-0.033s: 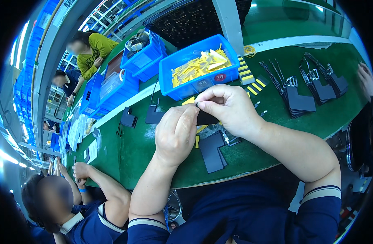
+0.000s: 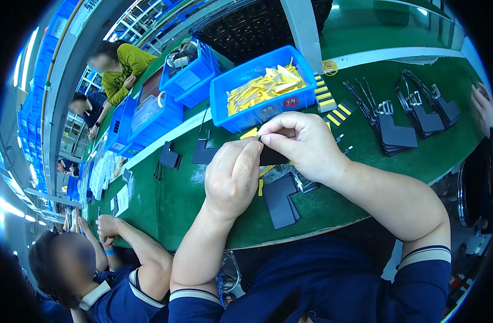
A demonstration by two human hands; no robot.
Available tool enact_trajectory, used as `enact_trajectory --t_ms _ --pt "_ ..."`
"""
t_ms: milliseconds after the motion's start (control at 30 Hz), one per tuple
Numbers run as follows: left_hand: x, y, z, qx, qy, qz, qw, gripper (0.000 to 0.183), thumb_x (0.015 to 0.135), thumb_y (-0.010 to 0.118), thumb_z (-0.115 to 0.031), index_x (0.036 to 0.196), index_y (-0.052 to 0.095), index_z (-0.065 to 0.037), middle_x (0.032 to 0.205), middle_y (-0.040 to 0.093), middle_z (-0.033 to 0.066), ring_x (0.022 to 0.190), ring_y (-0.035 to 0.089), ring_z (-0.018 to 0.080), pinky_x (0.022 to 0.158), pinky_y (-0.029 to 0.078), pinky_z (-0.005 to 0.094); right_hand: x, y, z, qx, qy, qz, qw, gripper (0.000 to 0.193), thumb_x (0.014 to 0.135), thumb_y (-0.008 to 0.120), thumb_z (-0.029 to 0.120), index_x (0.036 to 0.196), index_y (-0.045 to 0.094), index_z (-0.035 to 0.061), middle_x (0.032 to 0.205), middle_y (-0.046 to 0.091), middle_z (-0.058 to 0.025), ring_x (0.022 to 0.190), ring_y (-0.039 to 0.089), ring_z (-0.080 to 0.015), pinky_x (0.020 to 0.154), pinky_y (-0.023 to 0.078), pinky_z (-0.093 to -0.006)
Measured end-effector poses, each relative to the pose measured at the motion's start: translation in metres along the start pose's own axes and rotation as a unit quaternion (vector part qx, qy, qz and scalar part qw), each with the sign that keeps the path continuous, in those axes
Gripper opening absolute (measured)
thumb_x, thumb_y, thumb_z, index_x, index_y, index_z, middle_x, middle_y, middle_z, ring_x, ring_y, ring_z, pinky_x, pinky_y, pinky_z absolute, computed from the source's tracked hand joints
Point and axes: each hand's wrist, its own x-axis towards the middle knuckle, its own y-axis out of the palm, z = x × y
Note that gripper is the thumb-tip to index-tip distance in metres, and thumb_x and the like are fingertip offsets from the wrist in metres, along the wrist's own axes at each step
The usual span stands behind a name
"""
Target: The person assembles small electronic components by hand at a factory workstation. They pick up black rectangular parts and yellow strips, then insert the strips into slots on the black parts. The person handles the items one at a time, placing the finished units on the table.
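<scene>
My left hand point(image 2: 231, 175) and my right hand point(image 2: 305, 144) meet over the table, fingertips almost touching. Both are closed in a pinch on a black flat piece point(image 2: 273, 156), mostly hidden behind the fingers. Just below lie dark grey L-shaped panels point(image 2: 280, 200), stacked slightly askew, with metal-ended leads at their upper right. Yellow strips point(image 2: 261, 187) are partly visible beside and behind my hands. Another dark L-shaped panel point(image 2: 203, 154) with a thin upright cable lies left of my left hand.
A blue bin point(image 2: 223, 116) of yellow strips stands behind my hands. Stacked panels with black cables point(image 2: 397, 134) lie to the right on the green table point(image 2: 332, 207). More blue bins point(image 2: 157, 121) stand far left. A co-worker's hand point(image 2: 107, 225) is at left, another's point(image 2: 482, 105) at far right.
</scene>
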Motion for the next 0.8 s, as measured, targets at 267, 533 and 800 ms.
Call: enact_trajectory --t_ms 267,533,800 --pt "-0.0013 0.0018 0.0040 0.008 -0.016 -0.014 1.000 0.019 0.071 0.066 0.009 0.087 0.058 0.000 0.078 0.064 0.0118 0.064 0.062 0.0246 0.056 0.049 0.0307 0.0013 0.0015 -0.0074 0.015 -0.015 0.001 1.000 0.009 0.082 0.062 0.007 0.085 0.065 -0.0012 0.080 0.065 -0.0085 0.073 0.063 -0.0141 0.068 0.050 -0.0277" --pt "-0.0041 0.0035 -0.0010 0.058 -0.034 -0.016 0.998 0.022 0.068 0.067 0.009 0.085 0.057 -0.001 0.073 0.063 0.0088 0.057 0.060 0.0213 0.051 0.048 0.0296 0.0016 0.0022 -0.0049 0.010 0.000 0.003 1.000 0.010 0.083 0.062 0.008 0.086 0.065 -0.0002 0.081 0.066 -0.0074 0.073 0.062 -0.0131 0.069 0.050 -0.0273" --pt "-0.0044 0.0027 -0.0016 0.059 -0.002 -0.012 0.998 0.024 0.068 0.067 0.007 0.088 0.056 0.001 0.075 0.061 0.0124 0.062 0.062 0.0260 0.053 0.050 0.0324 0.0023 -0.0017 -0.0018 0.045 0.050 0.050 0.996 0.009 0.086 0.059 0.005 0.093 0.062 -0.0001 0.088 0.063 -0.0026 0.081 0.059 -0.0073 0.076 0.048 -0.0229"
